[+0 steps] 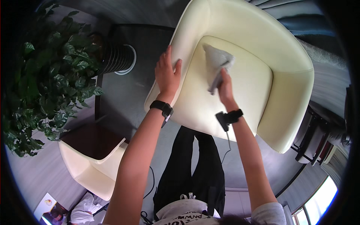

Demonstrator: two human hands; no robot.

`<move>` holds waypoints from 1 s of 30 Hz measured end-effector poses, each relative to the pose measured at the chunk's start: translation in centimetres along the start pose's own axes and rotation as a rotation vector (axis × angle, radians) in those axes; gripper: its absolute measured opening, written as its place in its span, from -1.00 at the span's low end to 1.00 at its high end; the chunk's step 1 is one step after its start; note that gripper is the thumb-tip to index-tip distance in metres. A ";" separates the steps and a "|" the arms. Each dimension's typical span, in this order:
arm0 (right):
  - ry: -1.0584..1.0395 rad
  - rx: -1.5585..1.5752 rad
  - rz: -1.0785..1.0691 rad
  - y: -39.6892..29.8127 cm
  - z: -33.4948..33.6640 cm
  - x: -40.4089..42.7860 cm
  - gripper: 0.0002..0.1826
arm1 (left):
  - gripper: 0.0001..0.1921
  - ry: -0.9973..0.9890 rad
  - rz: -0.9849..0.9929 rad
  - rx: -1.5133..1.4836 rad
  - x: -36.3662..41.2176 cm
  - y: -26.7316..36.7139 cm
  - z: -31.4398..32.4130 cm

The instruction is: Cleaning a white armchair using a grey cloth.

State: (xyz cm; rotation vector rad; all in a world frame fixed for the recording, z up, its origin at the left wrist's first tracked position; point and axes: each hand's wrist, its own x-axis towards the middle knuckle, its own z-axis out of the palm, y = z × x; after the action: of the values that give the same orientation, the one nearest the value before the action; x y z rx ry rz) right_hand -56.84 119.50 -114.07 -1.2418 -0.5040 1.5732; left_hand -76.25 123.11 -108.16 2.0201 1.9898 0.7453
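Observation:
A cream upholstered armchair stands right in front of me. My left hand rests on top of its left armrest, fingers spread, holding nothing. Over the seat, my right hand grips a grey cloth, which is folded or bunched and slightly blurred. Part of the cloth hangs out beyond my fingers towards the chair's back. Whether the cloth touches the seat cannot be told. Each wrist wears a black strap with a small device, and a thin cable runs down from the right one.
A leafy plant and a ribbed dark pot stand at the left. Below them is another cream chair beside a dark brown tabletop. Curtains hang at the upper right, above a dark-framed piece of furniture.

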 end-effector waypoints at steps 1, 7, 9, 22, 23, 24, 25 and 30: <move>-0.041 -0.058 -0.054 0.3 2.1 0.0 -0.60 | -0.48 0.009 0.000 -0.007 -0.1 -0.6 -0.6; -0.053 -0.733 -0.600 1.3 15.7 -3.3 -0.41 | -0.65 -0.266 -0.302 -0.261 -5.0 -5.7 -5.5; -0.008 -0.931 -0.695 0.8 16.1 -2.6 -0.34 | -0.65 -0.335 -0.415 -0.263 -7.0 -6.0 -6.8; 0.184 -0.621 -0.651 -4.1 17.8 12.5 -0.39 | -0.69 -0.090 -0.364 -0.171 -8.9 -10.0 -7.0; 0.175 -0.627 -0.626 -2.7 17.0 11.9 -0.38 | -0.72 -0.061 -0.336 -0.161 -8.8 -9.9 -6.9; 0.141 -0.606 -0.612 -1.0 17.3 9.6 -0.37 | -0.72 -0.063 -0.341 -0.154 -8.9 -10.3 -7.1; 0.143 -0.633 -0.602 0.8 17.1 7.4 -0.38 | -0.72 -0.049 -0.331 -0.140 -8.9 -10.3 -7.1; 0.120 -0.420 -0.067 10.5 15.5 -5.6 -0.48 | -0.72 -0.031 -0.302 -0.095 -9.3 -9.8 -6.5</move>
State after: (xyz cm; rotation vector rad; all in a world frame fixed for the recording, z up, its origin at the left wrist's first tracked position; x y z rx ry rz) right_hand -75.67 114.38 -114.03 -1.6051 -0.8174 1.3668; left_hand -87.59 113.40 -109.31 1.6186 2.1313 0.7201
